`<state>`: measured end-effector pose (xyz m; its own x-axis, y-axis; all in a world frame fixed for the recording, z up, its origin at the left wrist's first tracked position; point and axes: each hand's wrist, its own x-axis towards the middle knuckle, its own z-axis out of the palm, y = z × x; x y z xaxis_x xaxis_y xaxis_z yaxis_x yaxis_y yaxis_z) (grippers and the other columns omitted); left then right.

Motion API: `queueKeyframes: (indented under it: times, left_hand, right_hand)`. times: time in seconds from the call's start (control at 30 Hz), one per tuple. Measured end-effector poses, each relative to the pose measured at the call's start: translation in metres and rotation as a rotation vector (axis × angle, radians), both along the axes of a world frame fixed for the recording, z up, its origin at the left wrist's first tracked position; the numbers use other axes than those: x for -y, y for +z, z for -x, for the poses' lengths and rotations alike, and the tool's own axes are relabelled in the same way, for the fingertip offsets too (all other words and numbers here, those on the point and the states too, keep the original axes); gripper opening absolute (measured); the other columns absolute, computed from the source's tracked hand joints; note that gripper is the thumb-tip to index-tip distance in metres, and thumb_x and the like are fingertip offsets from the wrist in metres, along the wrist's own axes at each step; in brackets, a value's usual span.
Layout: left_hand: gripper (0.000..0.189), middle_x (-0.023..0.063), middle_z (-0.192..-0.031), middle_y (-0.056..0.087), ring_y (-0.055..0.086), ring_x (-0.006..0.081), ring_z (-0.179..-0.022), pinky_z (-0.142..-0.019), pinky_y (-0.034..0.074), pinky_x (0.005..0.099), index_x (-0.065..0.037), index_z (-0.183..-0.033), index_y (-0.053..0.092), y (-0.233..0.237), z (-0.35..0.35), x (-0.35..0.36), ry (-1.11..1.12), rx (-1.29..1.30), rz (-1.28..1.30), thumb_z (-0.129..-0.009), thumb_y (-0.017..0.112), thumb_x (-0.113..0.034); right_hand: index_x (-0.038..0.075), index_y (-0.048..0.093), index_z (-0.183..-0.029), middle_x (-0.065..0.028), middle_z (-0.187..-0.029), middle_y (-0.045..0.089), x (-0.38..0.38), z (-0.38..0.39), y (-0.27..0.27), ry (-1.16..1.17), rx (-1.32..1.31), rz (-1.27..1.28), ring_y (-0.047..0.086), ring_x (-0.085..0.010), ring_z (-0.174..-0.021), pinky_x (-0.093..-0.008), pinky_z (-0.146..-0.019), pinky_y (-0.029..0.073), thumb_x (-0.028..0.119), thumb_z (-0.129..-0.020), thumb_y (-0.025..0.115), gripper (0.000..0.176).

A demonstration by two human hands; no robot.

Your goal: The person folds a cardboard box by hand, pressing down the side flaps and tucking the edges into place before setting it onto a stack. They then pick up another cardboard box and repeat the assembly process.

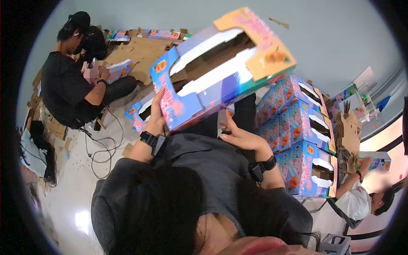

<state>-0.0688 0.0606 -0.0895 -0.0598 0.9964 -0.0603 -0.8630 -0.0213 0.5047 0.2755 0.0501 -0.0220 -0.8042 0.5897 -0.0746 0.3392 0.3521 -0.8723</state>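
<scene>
A printed cardboard box (pixel 225 87), blue, purple and orange with a long cut-out opening, is tilted up in front of me. My left hand (pixel 158 114) grips its near left corner, with the thumb along the printed end. My right hand (pixel 242 135) is below the box's right part, its fingers stretched out and apart. It appears to hold nothing, though some fingertips are hard to make out. Behind my left hand, part of a similar box (pixel 134 112) shows low down. Through the cut-out, the box's brown inside is visible.
Stacked printed boxes (pixel 293 123) stand close on my right, with flat brown cardboard (pixel 347 136) beyond. A seated person (pixel 68 85) handles a box at left; another person (pixel 357 199) holds a box at right. A black cable (pixel 102 148) lies on the floor.
</scene>
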Motion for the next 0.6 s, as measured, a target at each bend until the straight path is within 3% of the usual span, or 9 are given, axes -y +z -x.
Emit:
queueKeyframes:
  times: [0.03, 0.13, 0.2, 0.23, 0.4, 0.43, 0.53, 0.57, 0.6]
  left_hand:
    - [0.033, 0.0115, -0.096, 0.071, 0.069, 0.0257, -0.086, -0.082, 0.056, 0.0427, -0.006, -0.105, 0.064, 0.008, -0.012, 0.000, -0.032, 0.043, -0.010, -0.091, 0.065, -0.036]
    - [0.043, 0.0140, -0.107, 0.068, 0.066, 0.0280, -0.098, -0.094, 0.051, 0.0460, -0.004, -0.113, 0.060, 0.026, -0.050, -0.003, -0.123, 0.065, -0.073, -0.090, 0.066, -0.041]
    - [0.052, 0.0143, -0.117, 0.065, 0.062, 0.0287, -0.109, -0.102, 0.046, 0.0474, -0.004, -0.123, 0.056, 0.022, -0.069, -0.005, -0.203, 0.044, -0.085, -0.089, 0.068, -0.042]
    - [0.051, 0.0137, -0.118, 0.065, 0.062, 0.0284, -0.110, -0.102, 0.046, 0.0470, -0.003, -0.124, 0.055, 0.015, -0.073, -0.004, -0.279, 0.047, -0.108, -0.090, 0.068, -0.038]
    - [0.043, 0.0114, -0.122, 0.063, 0.061, 0.0267, -0.112, -0.102, 0.046, 0.0459, -0.004, -0.127, 0.054, -0.014, -0.096, 0.016, -0.475, -0.115, -0.067, -0.092, 0.067, -0.025]
    - [0.044, 0.0112, -0.124, 0.062, 0.061, 0.0265, -0.113, -0.102, 0.046, 0.0464, -0.005, -0.128, 0.054, -0.015, -0.102, 0.023, -0.486, -0.145, -0.041, -0.091, 0.067, -0.025]
    - [0.040, 0.0100, -0.123, 0.062, 0.060, 0.0249, -0.114, -0.103, 0.045, 0.0466, -0.005, -0.127, 0.055, -0.024, -0.106, 0.026, -0.516, -0.152, 0.054, -0.091, 0.066, -0.019]
    - [0.039, 0.0099, -0.123, 0.062, 0.059, 0.0247, -0.114, -0.103, 0.045, 0.0465, -0.005, -0.126, 0.055, -0.029, -0.105, 0.021, -0.538, -0.147, 0.060, -0.091, 0.066, -0.019]
    - [0.039, 0.0098, -0.122, 0.063, 0.059, 0.0244, -0.114, -0.103, 0.045, 0.0464, -0.005, -0.125, 0.056, -0.031, -0.105, 0.018, -0.562, -0.145, 0.068, -0.090, 0.067, -0.018]
  right_hand:
    - [-0.006, -0.028, -0.144, -0.0273, -0.146, 0.035, 0.002, 0.012, 0.000, 0.034, -0.073, -0.027, 0.047, -0.0313, -0.128, -0.0352, -0.106, 0.039, 0.037, -0.096, 0.061, 0.109]
    - [0.000, -0.048, -0.130, -0.0276, -0.151, 0.021, 0.005, 0.043, -0.003, -0.094, -0.353, 0.044, 0.040, -0.0319, -0.132, -0.0365, -0.110, 0.034, 0.032, -0.095, 0.064, 0.121]
    - [0.002, -0.044, -0.135, -0.0242, -0.145, 0.025, 0.022, 0.052, 0.018, -0.277, -0.567, 0.065, 0.041, -0.0280, -0.129, -0.0398, -0.108, 0.036, 0.020, -0.089, 0.072, 0.126]
    - [0.003, -0.041, -0.138, -0.0238, -0.144, 0.026, 0.016, 0.046, 0.006, -0.332, -0.534, -0.053, 0.042, -0.0277, -0.128, -0.0395, -0.107, 0.037, 0.019, -0.088, 0.073, 0.126]
    - [0.003, -0.022, -0.146, -0.0227, -0.146, 0.026, 0.016, 0.014, 0.009, -0.476, -0.526, 0.107, 0.033, -0.0287, -0.137, -0.0376, -0.111, 0.032, 0.021, -0.083, 0.078, 0.120]
    - [0.005, -0.015, -0.148, -0.0203, -0.147, 0.027, 0.016, 0.009, 0.001, -0.525, -0.537, 0.241, 0.032, -0.0276, -0.138, -0.0381, -0.111, 0.032, 0.020, -0.082, 0.079, 0.116]
    - [0.004, -0.007, -0.149, -0.0167, -0.145, 0.031, 0.016, 0.008, -0.032, -0.570, -0.555, 0.294, 0.035, -0.0265, -0.137, -0.0381, -0.110, 0.034, 0.019, -0.082, 0.078, 0.109]
    - [0.003, 0.007, -0.148, -0.0152, -0.141, 0.037, 0.020, 0.009, -0.040, -0.668, -0.568, 0.382, 0.041, -0.0269, -0.132, -0.0384, -0.107, 0.038, 0.020, -0.083, 0.077, 0.097]
    - [0.004, 0.011, -0.147, -0.0150, -0.140, 0.039, 0.020, 0.008, -0.046, -0.688, -0.600, 0.464, 0.044, -0.0267, -0.129, -0.0384, -0.105, 0.040, 0.021, -0.083, 0.076, 0.093]
